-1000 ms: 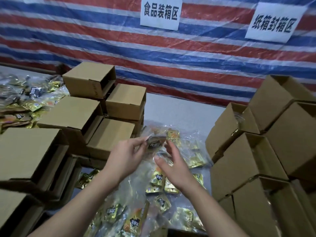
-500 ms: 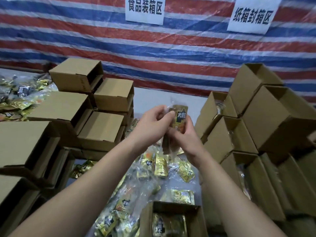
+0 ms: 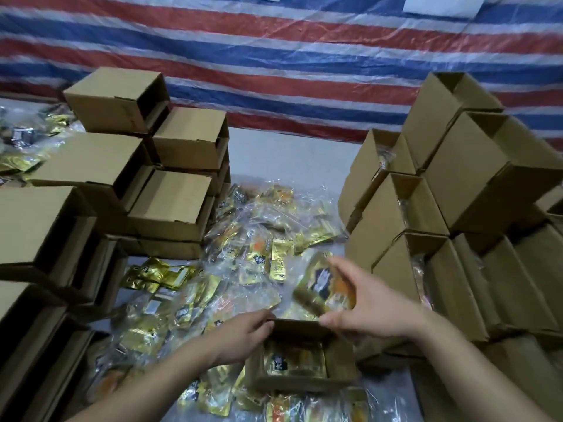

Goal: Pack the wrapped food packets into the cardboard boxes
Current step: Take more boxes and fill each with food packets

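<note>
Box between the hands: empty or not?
Not empty. The open box already has a gold packet lying flat on its bottom; top flaps open.

Grey table (image 3: 283, 153) bears packets (image 3: 259, 226) and boxes (image 3: 179, 202).

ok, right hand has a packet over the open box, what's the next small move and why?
Probably lower the gold packet into the small open box and release. The right hand holds it just above the far rim, the left hand steadies the box's left wall, and one packet already lies flat inside with room above.
</note>
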